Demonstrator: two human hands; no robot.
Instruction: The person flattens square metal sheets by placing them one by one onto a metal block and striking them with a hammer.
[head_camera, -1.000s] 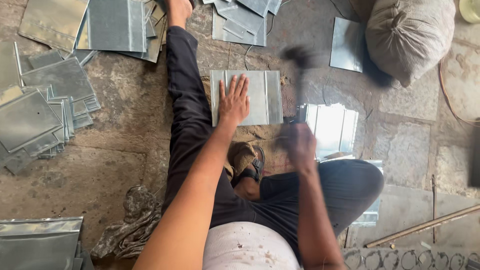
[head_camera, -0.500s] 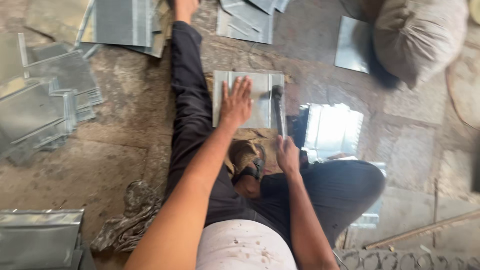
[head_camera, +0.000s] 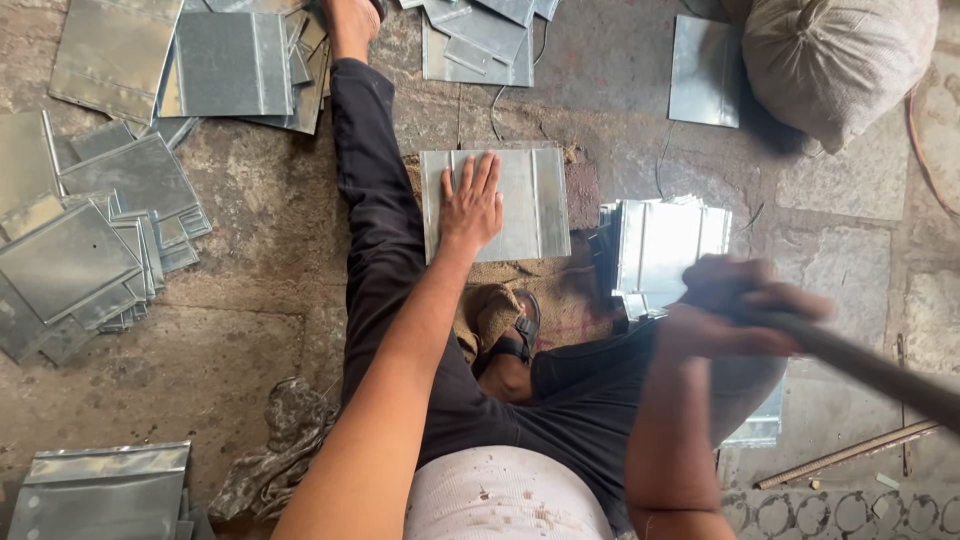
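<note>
The left hand (head_camera: 472, 205) is lying flat, fingers spread, on a grey ribbed sheet-metal panel (head_camera: 520, 200). The right hand (head_camera: 735, 305) is gripping a blurred dark hammer handle (head_camera: 870, 365).

The sheet-metal panel (head_camera: 520, 203) under the left hand (head_camera: 470, 205) is dull grey, smooth, with folded ridges. A brighter, shinier metal stack (head_camera: 668, 245) lies beside it. The hammer handle (head_camera: 870, 365) in the right hand (head_camera: 735, 310) looks dark and blurred. The stone floor (head_camera: 250, 300) is rough and stained; the sack (head_camera: 835, 60) is coarse woven cloth.
</note>
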